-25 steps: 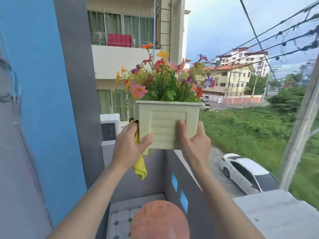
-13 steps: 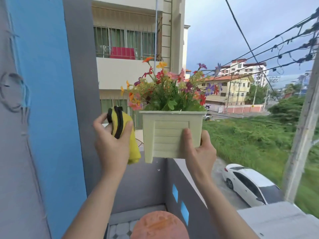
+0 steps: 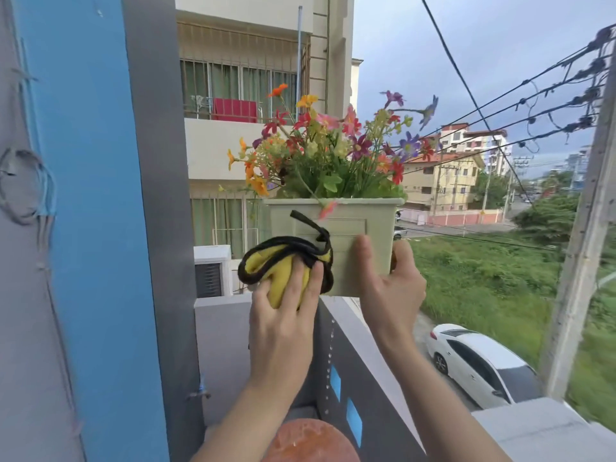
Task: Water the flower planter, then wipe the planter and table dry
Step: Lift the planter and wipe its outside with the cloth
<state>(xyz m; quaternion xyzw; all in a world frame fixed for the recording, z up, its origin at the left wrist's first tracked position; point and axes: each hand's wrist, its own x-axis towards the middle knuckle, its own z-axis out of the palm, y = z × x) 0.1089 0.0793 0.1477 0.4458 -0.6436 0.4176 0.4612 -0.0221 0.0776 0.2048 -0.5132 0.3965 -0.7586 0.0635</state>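
A cream rectangular planter [image 3: 363, 228] full of colourful flowers [image 3: 330, 151] is held up in the air above the balcony wall. My right hand [image 3: 388, 288] grips its lower right corner, thumb on the front face. My left hand [image 3: 283, 315] presses a bunched yellow cloth with black trim [image 3: 283, 265] against the planter's lower left front. Water drops [image 3: 330, 355] fall from the planter's underside.
A grey balcony wall [image 3: 226, 328] runs below the planter, with a blue and grey pillar [image 3: 100, 228] close on the left. A round reddish table top [image 3: 310, 441] shows at the bottom. A white car [image 3: 480, 361] is parked on the street far below.
My left hand let go of the planter's left side, lifted the cloth clear, then brought it onto the planter's front. The right hand alone holds the planter, which sits a little lower.
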